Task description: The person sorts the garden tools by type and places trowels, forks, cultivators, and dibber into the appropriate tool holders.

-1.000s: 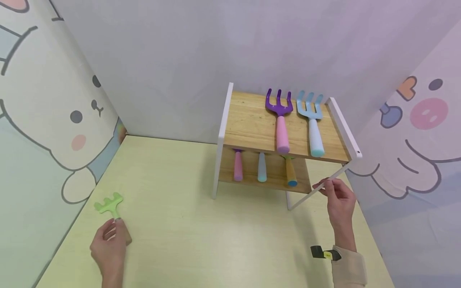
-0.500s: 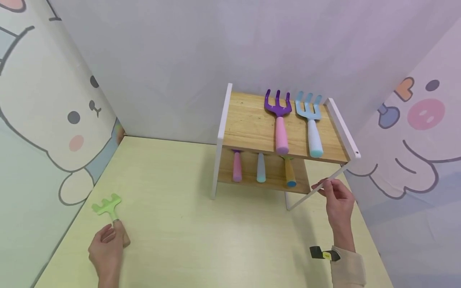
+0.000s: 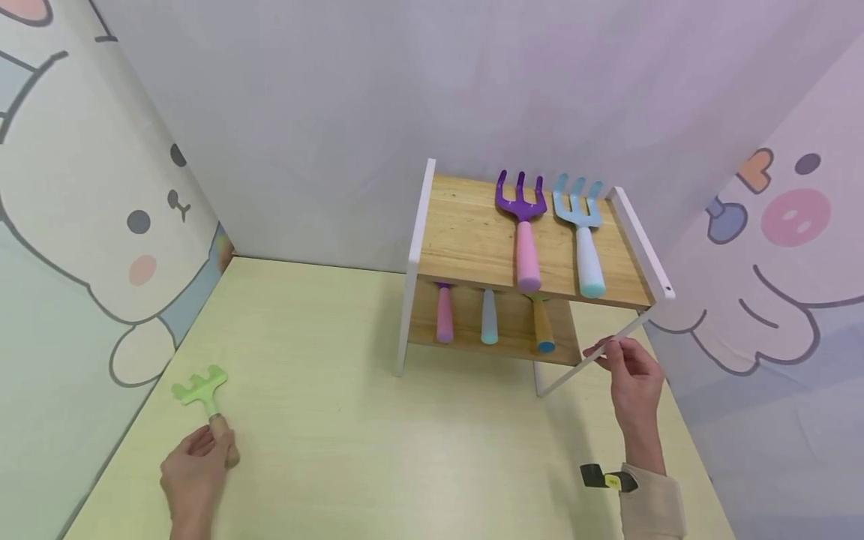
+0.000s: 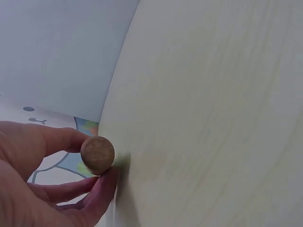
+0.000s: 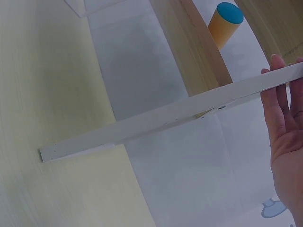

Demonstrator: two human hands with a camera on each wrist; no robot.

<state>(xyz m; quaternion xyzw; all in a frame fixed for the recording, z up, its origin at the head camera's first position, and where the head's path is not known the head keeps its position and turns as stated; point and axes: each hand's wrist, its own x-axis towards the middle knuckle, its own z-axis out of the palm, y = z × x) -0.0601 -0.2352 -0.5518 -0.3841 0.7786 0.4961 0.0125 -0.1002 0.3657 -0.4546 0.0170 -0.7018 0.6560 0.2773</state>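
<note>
My left hand (image 3: 194, 476) pinches the wooden handle of a small green garden rake (image 3: 202, 388) at the table's left side, its tines pointing away from me. In the left wrist view, the round handle end (image 4: 97, 155) sits between thumb and fingers, close to the tabletop. With my right hand (image 3: 634, 379) I hold the white front right leg (image 5: 142, 118) of a two-tier wooden shelf (image 3: 466, 225); the fingers reach behind the leg. On its top board lie a purple fork with a pink handle (image 3: 529, 255) and a light blue fork (image 3: 589, 259).
The lower board (image 3: 516, 348) bears tools with a pink handle (image 3: 444, 315), a pale blue handle (image 3: 489, 319) and an orange handle (image 3: 543, 326). A grey back wall (image 3: 304, 135) and cartoon-printed side walls bound the pale table (image 3: 324, 420).
My left hand has slid slightly down the rake's handle, and the handle's end has swung a little to the left. My right hand stays at the shelf's leg.
</note>
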